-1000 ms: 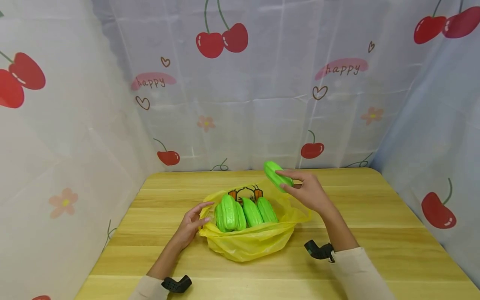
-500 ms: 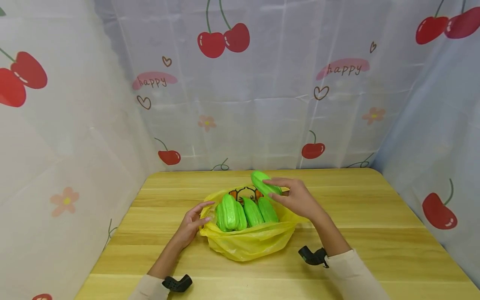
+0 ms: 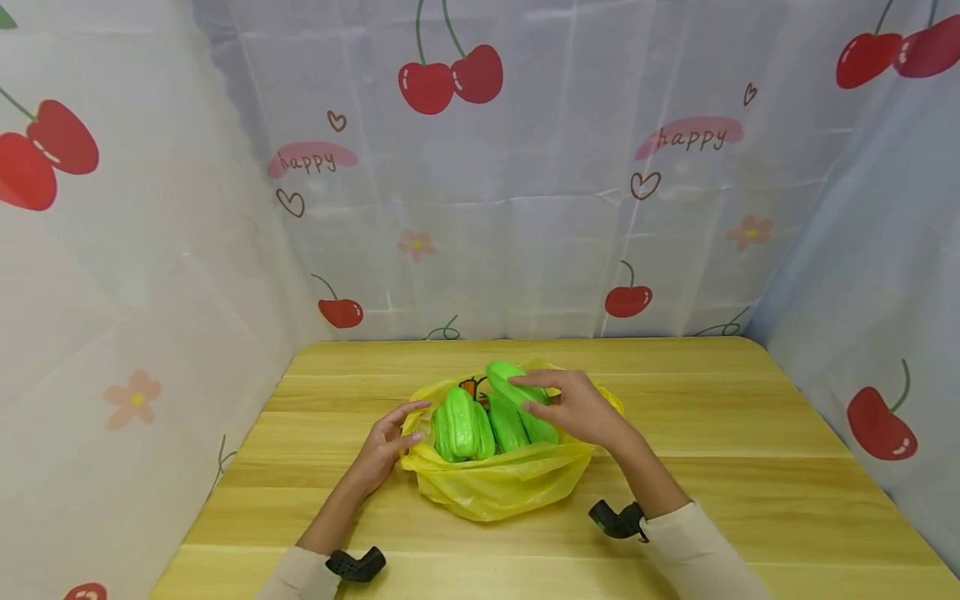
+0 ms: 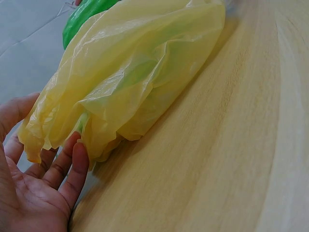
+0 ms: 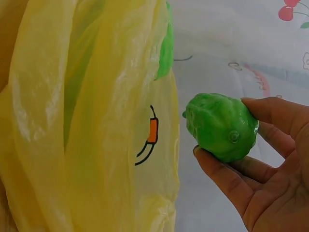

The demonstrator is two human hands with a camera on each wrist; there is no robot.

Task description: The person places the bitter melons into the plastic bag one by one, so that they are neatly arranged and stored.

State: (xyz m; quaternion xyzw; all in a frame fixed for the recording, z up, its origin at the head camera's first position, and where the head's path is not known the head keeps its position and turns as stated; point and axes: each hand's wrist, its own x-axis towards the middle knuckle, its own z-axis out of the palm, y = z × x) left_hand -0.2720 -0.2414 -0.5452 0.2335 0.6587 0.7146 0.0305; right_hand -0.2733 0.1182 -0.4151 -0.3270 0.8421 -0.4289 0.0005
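A thin yellow plastic bag (image 3: 502,492) stands with its mouth spread wide, and several glossy bright green, ribbed, elongated vegetables or fruits (image 3: 462,423) lean inside. At the bag's left rim, my left hand (image 3: 381,450) holds the edge with thumb and fingers; the left wrist view shows its fingertips (image 4: 77,145) against the film. Over the right side of the mouth, my right hand (image 3: 581,408) pinches one more green ribbed piece (image 3: 504,375) between thumb and fingers. That piece (image 5: 222,126) shows its knobbed end in the right wrist view, beside the bag's wall.
A wooden table (image 3: 712,417) lies under the bag. White cloth (image 3: 510,250) printed with cherries hangs behind it and at both sides. Black wrist cameras (image 3: 618,519) sit on both forearms. The bag's back wall carries a cartoon print.
My right hand has brought the held green piece leftward and down, from above the bag's right back to over its mouth, in front of the cartoon print. My left hand stays at the rim.
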